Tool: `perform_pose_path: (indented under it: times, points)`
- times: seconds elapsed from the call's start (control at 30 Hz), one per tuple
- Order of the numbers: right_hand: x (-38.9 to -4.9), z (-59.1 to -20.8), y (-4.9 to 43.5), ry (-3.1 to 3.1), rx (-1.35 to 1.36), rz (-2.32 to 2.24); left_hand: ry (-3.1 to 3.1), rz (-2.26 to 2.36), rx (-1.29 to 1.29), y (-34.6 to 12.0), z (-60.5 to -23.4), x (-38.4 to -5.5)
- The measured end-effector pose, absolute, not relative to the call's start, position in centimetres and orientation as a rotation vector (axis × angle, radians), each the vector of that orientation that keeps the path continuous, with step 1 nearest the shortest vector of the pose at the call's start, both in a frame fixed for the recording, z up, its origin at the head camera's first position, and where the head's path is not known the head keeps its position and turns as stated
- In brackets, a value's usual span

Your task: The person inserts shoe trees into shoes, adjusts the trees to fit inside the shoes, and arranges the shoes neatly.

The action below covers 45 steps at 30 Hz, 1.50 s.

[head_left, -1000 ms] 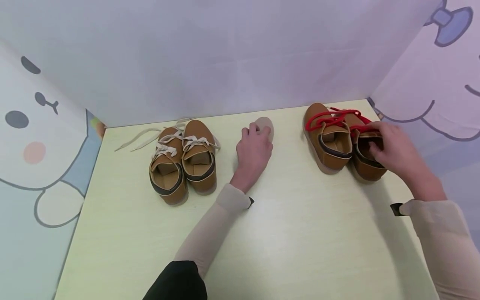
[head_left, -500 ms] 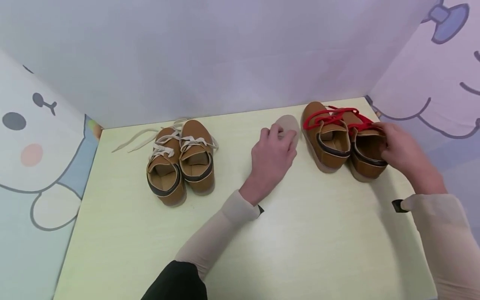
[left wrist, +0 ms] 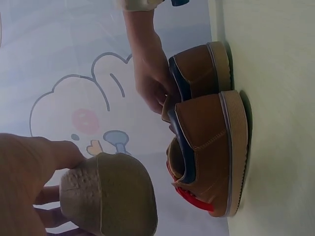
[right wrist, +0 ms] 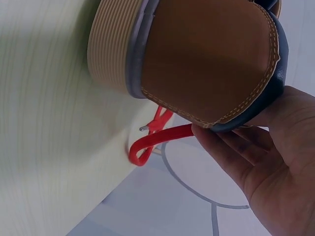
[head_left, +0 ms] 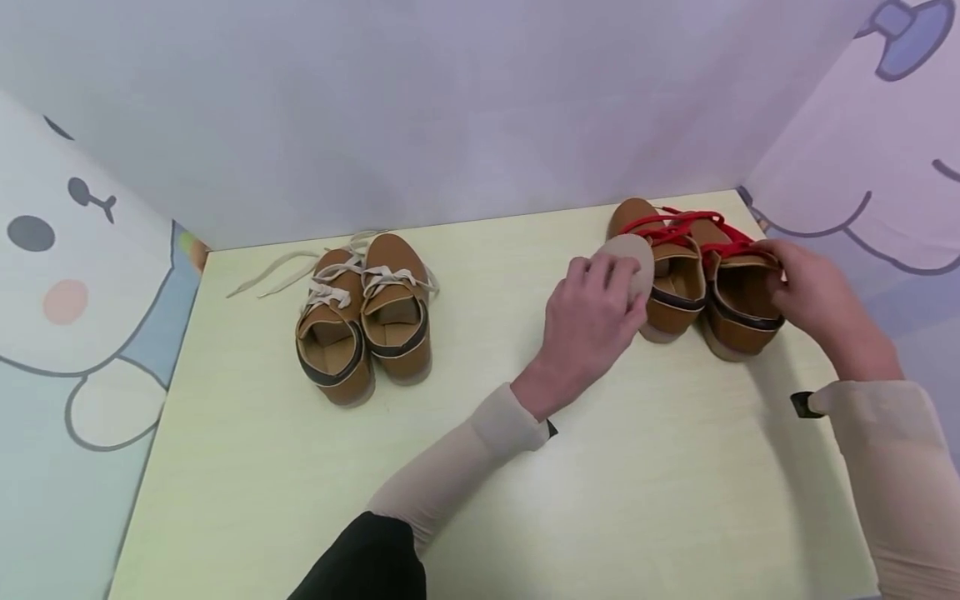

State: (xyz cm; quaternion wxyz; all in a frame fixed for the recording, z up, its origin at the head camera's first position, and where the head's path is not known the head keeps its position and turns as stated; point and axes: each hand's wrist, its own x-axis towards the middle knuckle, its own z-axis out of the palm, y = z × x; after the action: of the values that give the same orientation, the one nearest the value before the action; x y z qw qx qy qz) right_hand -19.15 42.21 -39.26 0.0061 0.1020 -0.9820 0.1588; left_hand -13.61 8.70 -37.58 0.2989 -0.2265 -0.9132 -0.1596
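My left hand (head_left: 592,325) holds a beige, rounded moulded shoe insert (head_left: 639,258) up over the table, thumb on one side and fingers on the other. In the head view the insert overlaps the left of two brown shoes with red laces. That left shoe (head_left: 670,315) stands beside its mate. My right hand (head_left: 813,292) grips the right side of the collar of the right red-laced shoe (head_left: 735,337), its thumb over the opening. The right wrist view shows the fingers (right wrist: 231,157) outside, near a red lace (right wrist: 162,135). Both shoes stand with toes toward the back wall.
A second brown pair with white laces, a left shoe (head_left: 348,387) and a right shoe (head_left: 408,362), stands at the table's left. One loose lace (head_left: 277,271) trails toward the back left corner. Cloth walls (head_left: 465,108) border the pale table (head_left: 645,483) at the back and sides.
My left hand has lifted the insert from the table and carried it right, up to the red-laced pair. My right hand stays on the right shoe's collar, shifted slightly right.
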Motion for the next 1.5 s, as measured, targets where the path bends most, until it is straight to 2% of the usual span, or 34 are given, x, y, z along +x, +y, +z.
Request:
perform_pose_path:
  times: [0.6, 1.13, 1.5]
  points:
    - [-18.7, -39.3, 42.6, -3.071, 0.239, 0.527, -2.417, -0.602, -0.896, 13.9, -37.1, -12.2]
    - [-18.2, -39.7, 43.0, -3.018, 0.182, 0.760, -2.507, -0.626, -0.968, 18.1, -38.0, -13.3]
    - [-17.1, -40.1, 43.9, -2.968, 0.108, 1.109, -2.572, -0.626, -0.971, 19.5, -36.7, -14.4]
